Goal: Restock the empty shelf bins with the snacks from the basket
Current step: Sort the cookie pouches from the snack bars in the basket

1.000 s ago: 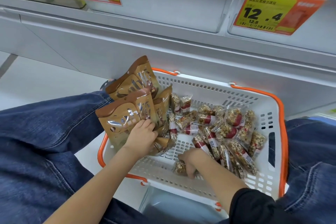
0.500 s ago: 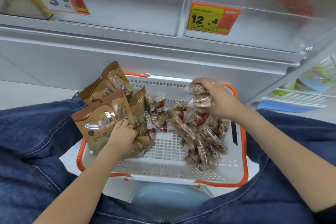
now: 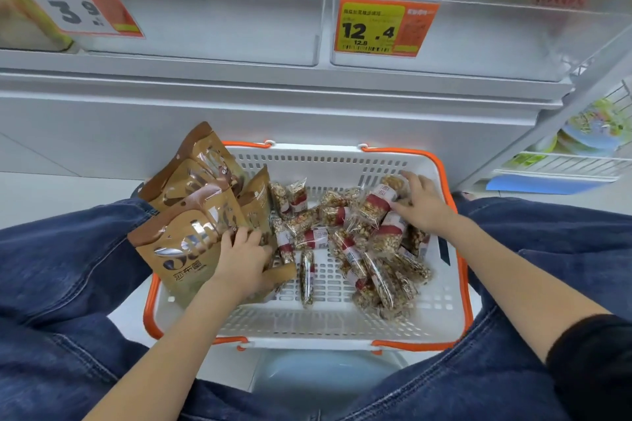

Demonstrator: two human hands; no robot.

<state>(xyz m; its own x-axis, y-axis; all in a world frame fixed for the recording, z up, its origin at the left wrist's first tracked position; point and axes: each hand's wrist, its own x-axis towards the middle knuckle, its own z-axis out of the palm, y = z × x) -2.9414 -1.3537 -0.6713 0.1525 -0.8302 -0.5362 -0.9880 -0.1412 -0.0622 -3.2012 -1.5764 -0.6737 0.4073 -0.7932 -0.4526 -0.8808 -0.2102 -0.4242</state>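
the left hand [image 3: 241, 258] still grips the brown pouches [image 3: 191, 215], fingers curled over their edge, holding the stack upright against the left wall of the basket [image 3: 342, 328]. half a second ago the right hand [image 3: 422, 203] was raised above the basket pinching snack bars; now it is back down at the far right corner, fingers spread loosely on the heap of clear-wrapped snack bars [image 3: 362, 243], clasping none that shows. the basket sits between the knees, below the clear shelf bins [image 3: 219, 17] and the orange price tag [image 3: 384, 27].
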